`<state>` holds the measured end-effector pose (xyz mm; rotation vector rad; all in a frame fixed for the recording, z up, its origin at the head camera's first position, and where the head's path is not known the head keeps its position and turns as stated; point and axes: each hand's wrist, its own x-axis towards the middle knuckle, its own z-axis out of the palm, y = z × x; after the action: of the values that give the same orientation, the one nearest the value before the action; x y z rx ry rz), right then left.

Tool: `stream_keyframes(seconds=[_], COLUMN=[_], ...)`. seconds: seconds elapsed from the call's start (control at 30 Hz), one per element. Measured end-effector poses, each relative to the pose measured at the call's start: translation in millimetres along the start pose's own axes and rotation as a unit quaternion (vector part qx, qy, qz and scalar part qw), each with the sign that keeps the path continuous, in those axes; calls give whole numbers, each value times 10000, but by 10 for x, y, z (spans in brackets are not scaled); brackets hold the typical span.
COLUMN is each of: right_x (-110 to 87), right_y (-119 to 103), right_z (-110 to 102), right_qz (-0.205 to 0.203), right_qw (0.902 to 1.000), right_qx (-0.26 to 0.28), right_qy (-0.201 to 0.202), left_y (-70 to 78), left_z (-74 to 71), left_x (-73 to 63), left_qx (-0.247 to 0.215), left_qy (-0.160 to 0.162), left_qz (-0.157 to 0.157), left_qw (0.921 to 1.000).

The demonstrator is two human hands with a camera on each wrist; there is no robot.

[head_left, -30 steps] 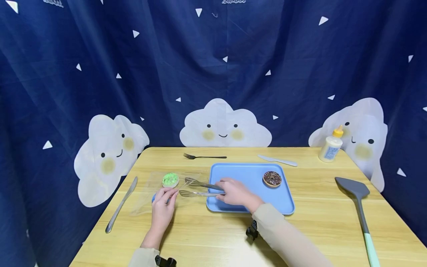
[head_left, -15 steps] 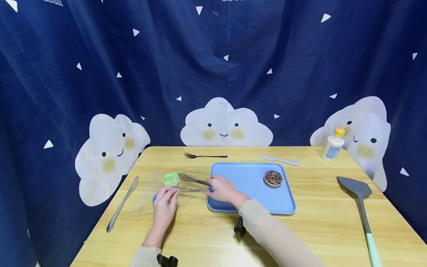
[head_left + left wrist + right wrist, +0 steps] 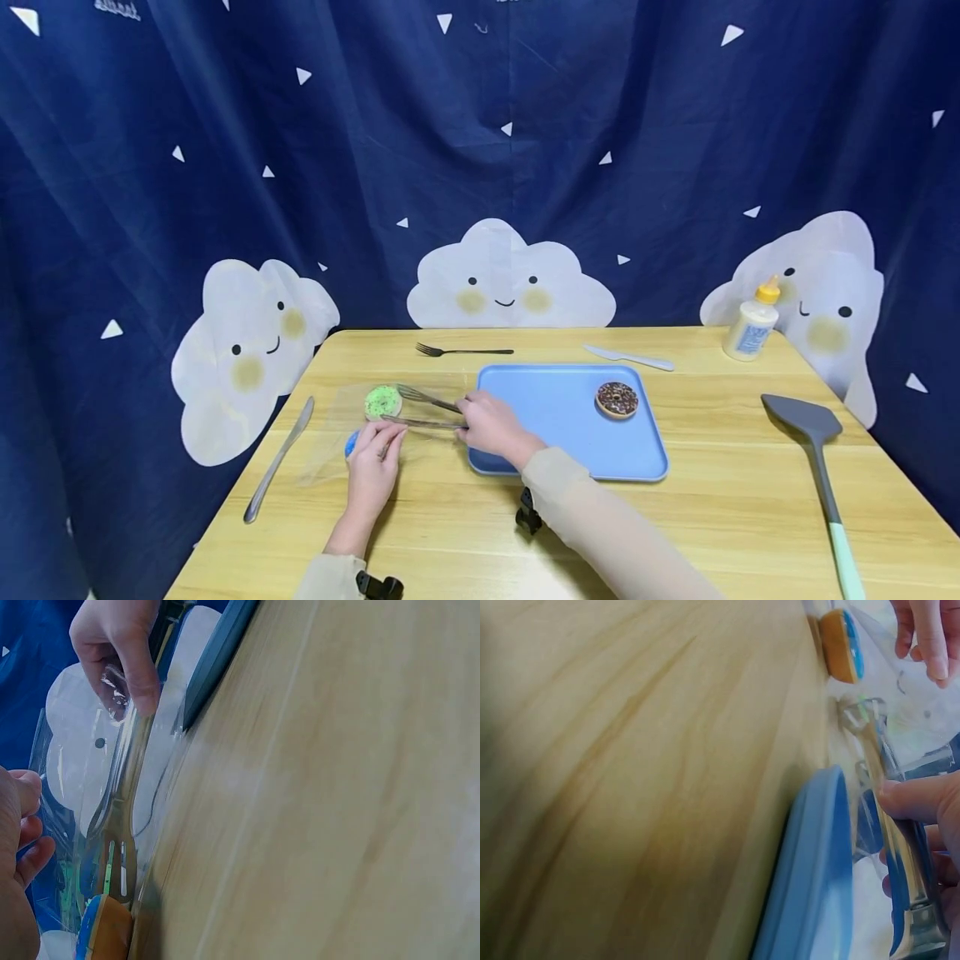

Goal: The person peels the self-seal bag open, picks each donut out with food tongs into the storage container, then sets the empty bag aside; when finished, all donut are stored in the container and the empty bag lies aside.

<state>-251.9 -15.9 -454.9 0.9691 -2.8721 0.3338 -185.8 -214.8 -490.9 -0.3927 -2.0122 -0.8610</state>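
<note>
My right hand (image 3: 491, 429) grips a pair of metal tongs (image 3: 431, 423) with slotted ends. The ends point left, apart from each other, inside a clear plastic bag (image 3: 327, 454). Close to them in the bag is a green-iced donut (image 3: 383, 402). My left hand (image 3: 372, 471) pinches the edge of the bag. Behind the left fingers a blue-iced donut (image 3: 350, 443) is mostly hidden; its orange-brown side (image 3: 836, 646) shows in the right wrist view. At the bag's right, a blue tray (image 3: 540, 400) bears a chocolate donut (image 3: 617, 400) with sprinkles.
A metal knife (image 3: 279, 460) lies at the left of the wooden table (image 3: 450, 542). Behind the tray are a fork (image 3: 465, 351) and a pale knife (image 3: 628, 358). To the right lie a grey turner (image 3: 813, 442) with a mint handle and a glue bottle (image 3: 750, 332).
My right hand has moved left with the tongs, whose ends now reach deeper into the bag, up to the green donut. The left hand stays nearly in place on the bag.
</note>
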Motion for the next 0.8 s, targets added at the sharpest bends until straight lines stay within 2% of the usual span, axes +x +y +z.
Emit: stream_keyframes(seconds=[0.2, 0.47, 0.67, 0.8], right_x=[14, -10, -69, -137], right_y=[-16, 12, 32, 67], right_z=[52, 55, 16, -17], right_qz=[-21, -136, -262, -425], right_qw=[10000, 9997, 9994, 9986], right_qx=[9, 158, -52, -85], right_qy=[77, 161, 204, 307], left_y=[12, -22, -22, -9], left_z=[-18, -10, -6, -5], left_x=[-12, -32, -31, -23], left_qx=[-18, -41, 22, 28], left_qy=[-127, -118, -126, -155], left_qz=[-59, -51, -97, -233], left_qw=[9999, 9999, 9999, 9996])
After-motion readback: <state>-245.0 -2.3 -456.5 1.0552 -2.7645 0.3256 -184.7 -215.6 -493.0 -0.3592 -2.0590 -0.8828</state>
